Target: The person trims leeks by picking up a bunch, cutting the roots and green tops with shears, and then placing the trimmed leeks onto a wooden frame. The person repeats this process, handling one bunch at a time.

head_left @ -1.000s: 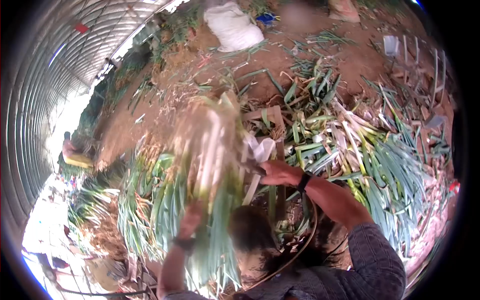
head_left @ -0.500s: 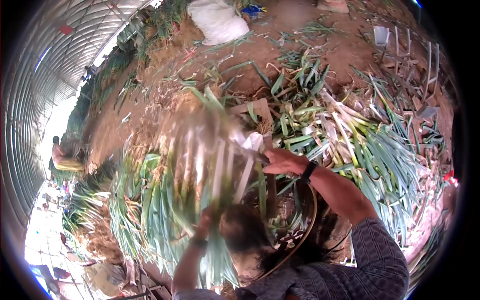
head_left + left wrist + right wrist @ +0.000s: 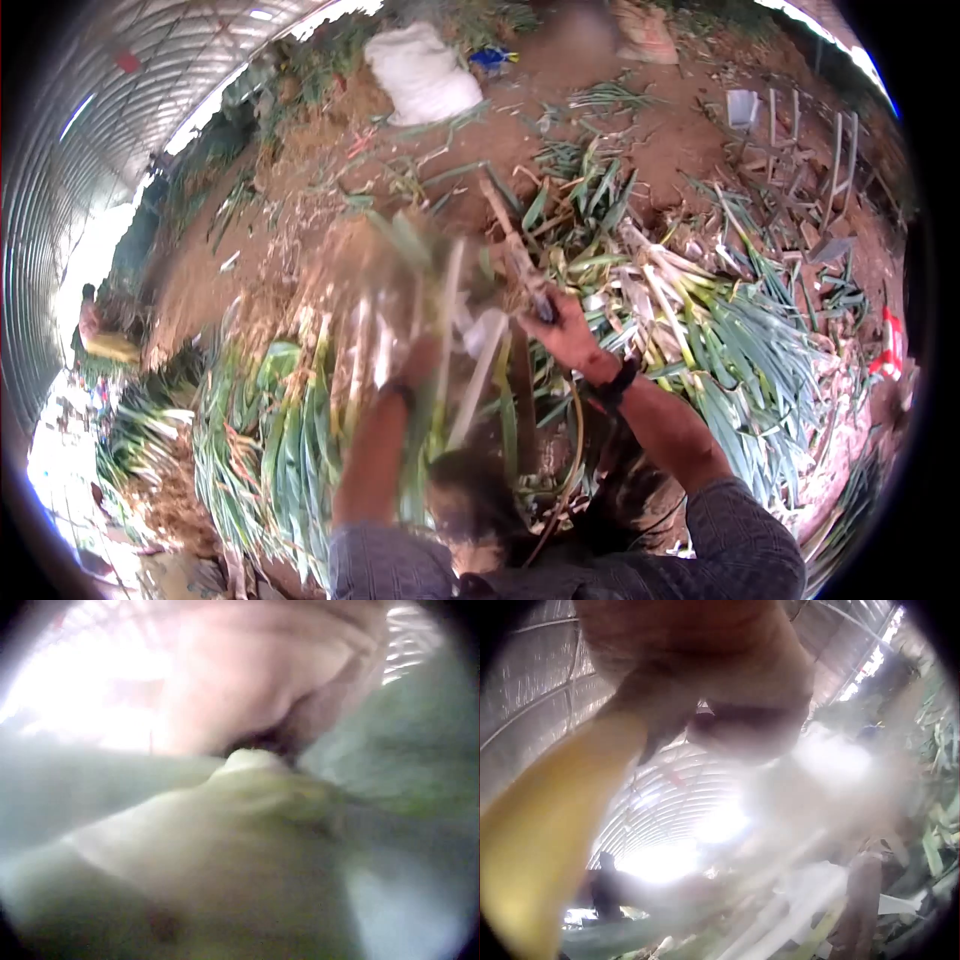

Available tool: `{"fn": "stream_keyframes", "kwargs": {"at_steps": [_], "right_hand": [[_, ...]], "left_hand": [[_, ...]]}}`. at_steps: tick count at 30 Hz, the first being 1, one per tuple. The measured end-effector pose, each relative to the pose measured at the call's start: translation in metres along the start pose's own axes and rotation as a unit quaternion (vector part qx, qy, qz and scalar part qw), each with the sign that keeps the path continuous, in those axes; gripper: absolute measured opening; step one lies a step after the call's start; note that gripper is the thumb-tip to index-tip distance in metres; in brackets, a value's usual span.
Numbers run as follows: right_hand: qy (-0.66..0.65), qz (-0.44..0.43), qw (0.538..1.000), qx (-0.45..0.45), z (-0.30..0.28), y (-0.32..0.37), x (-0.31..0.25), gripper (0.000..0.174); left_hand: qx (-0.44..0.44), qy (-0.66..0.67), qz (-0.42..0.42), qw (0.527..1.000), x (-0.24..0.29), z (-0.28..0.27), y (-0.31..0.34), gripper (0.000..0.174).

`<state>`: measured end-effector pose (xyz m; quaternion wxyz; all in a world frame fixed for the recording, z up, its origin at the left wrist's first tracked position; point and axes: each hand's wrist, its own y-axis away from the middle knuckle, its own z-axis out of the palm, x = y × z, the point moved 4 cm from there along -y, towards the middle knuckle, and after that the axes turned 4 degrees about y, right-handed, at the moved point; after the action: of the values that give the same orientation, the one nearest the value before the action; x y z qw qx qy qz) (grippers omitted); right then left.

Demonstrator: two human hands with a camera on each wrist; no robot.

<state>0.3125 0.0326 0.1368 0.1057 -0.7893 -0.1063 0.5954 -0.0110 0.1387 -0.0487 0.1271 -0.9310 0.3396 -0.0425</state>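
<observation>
A blurred bunch of leeks [image 3: 445, 350] with pale shanks and green leaves lies before me in the head view. My left hand [image 3: 418, 362] reaches into it, smeared by motion. The left wrist view has its curled fingers [image 3: 240, 682] over a pale green leek stalk [image 3: 255, 795]. My right hand [image 3: 572, 338] grips a dark air gun [image 3: 546, 308] just right of the bunch. From that hand a yellow hose [image 3: 578, 425] hangs down, large at the left of the right wrist view. A brown stick-like piece [image 3: 510, 225] extends beyond the hand, partly behind it.
Trimmed leeks [image 3: 750, 330] are heaped at my right, and more leeks [image 3: 285, 410] lie in a row at my left. A white sack [image 3: 425, 80] rests on the bare soil ahead. Farther left is another person [image 3: 105, 335] under the arched roof. Metal legs [image 3: 835, 165] stand at the right.
My left hand has moved forward along the leeks, toward their pale ends. The right hand has turned, and the air gun now points more forward. The whole view has shifted slightly.
</observation>
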Motion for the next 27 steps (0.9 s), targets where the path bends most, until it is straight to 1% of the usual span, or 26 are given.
{"fn": "stream_keyframes", "kwargs": {"at_steps": [1, 3, 4, 5, 7, 8, 9, 10, 11, 12, 13, 14, 15, 16, 18, 19, 21, 22, 23, 26, 27], "right_hand": [[-0.007, -0.030, 0.999, 0.006, -0.002, 0.000, -0.002, 0.023], [-0.020, -0.025, 0.999, 0.013, -0.008, 0.011, -0.011, 0.022], [-0.023, -0.033, 0.999, 0.008, -0.009, 0.010, -0.014, 0.022], [-0.045, -0.019, 0.999, -0.011, -0.006, 0.011, -0.009, 0.026], [-0.041, -0.024, 0.999, 0.000, -0.004, 0.010, -0.014, 0.030], [-0.041, -0.026, 0.999, 0.006, -0.002, 0.009, -0.017, 0.033], [-0.061, -0.033, 0.998, 0.006, 0.001, 0.009, -0.014, 0.040], [-0.063, -0.027, 0.998, 0.011, 0.004, 0.009, -0.010, 0.034], [-0.062, -0.025, 0.998, 0.010, 0.007, 0.008, -0.007, 0.027], [-0.068, -0.019, 0.997, 0.009, 0.010, 0.008, -0.001, 0.027], [-0.073, -0.012, 0.997, 0.009, 0.014, 0.008, 0.004, 0.027], [-0.043, 0.002, 0.999, -0.011, 0.013, 0.008, 0.006, 0.036], [-0.033, -0.002, 0.999, -0.017, 0.010, 0.006, 0.002, 0.040], [-0.019, 0.006, 0.999, -0.031, 0.005, 0.012, 0.000, 0.043], [-0.037, 0.000, 0.997, -0.060, 0.007, 0.014, -0.006, 0.043], [-0.038, -0.002, 0.995, -0.088, 0.009, 0.014, -0.007, 0.041], [-0.067, 0.053, 0.987, -0.133, 0.012, 0.022, 0.007, 0.043], [0.009, 0.102, 0.978, -0.183, 0.018, 0.022, 0.015, 0.044], [0.087, 0.142, 0.956, -0.239, 0.024, 0.023, 0.018, 0.045], [0.143, 0.155, 0.911, -0.356, 0.038, 0.042, 0.014, 0.043], [0.159, 0.121, 0.905, -0.376, 0.040, 0.050, 0.010, 0.041]], "left_hand": [[0.011, 0.019, 0.014, 1.000, -0.001, -0.004, 0.000, 0.029], [0.021, 0.078, -0.003, 0.997, -0.007, -0.038, 0.002, 0.027], [0.021, 0.101, -0.051, 0.993, -0.001, -0.079, -0.011, 0.026], [0.022, 0.124, -0.098, 0.987, 0.005, -0.122, -0.024, 0.027], [0.093, 0.119, -0.062, 0.987, 0.017, -0.172, -0.027, 0.026], [0.132, 0.111, -0.036, 0.984, 0.022, -0.186, -0.029, 0.026], [0.147, 0.107, -0.028, 0.983, 0.024, -0.185, -0.033, 0.026], [0.119, 0.169, -0.083, 0.975, 0.022, -0.162, -0.030, 0.021], [0.019, -0.024, -0.017, 0.999, -0.001, -0.072, 0.007, 0.022], [-0.049, -0.203, 0.081, 0.974, -0.026, 0.020, 0.047, 0.024], [-0.073, -0.087, 0.033, 0.993, -0.008, 0.010, 0.043, 0.025], [-0.085, 0.096, -0.077, 0.989, 0.023, -0.022, 0.040, 0.027], [-0.102, 0.251, -0.180, 0.946, 0.048, -0.055, 0.038, 0.031], [-0.128, 0.317, -0.243, 0.908, 0.068, -0.077, 0.038, 0.035], [-0.136, 0.323, -0.354, 0.867, 0.064, -0.074, 0.068, 0.036], [-0.131, 0.316, -0.294, 0.893, 0.072, -0.080, 0.078, 0.032], [-0.112, 0.298, -0.170, 0.933, 0.107, -0.126, 0.081, 0.026], [-0.120, 0.310, -0.161, 0.929, 0.116, -0.125, 0.092, 0.025], [-0.127, 0.321, -0.152, 0.926, 0.124, -0.124, 0.105, 0.024], [-0.156, 0.295, -0.243, 0.911, 0.138, -0.117, 0.129, 0.025], [-0.137, 0.295, -0.266, 0.907, 0.138, -0.113, 0.134, 0.026]]}}
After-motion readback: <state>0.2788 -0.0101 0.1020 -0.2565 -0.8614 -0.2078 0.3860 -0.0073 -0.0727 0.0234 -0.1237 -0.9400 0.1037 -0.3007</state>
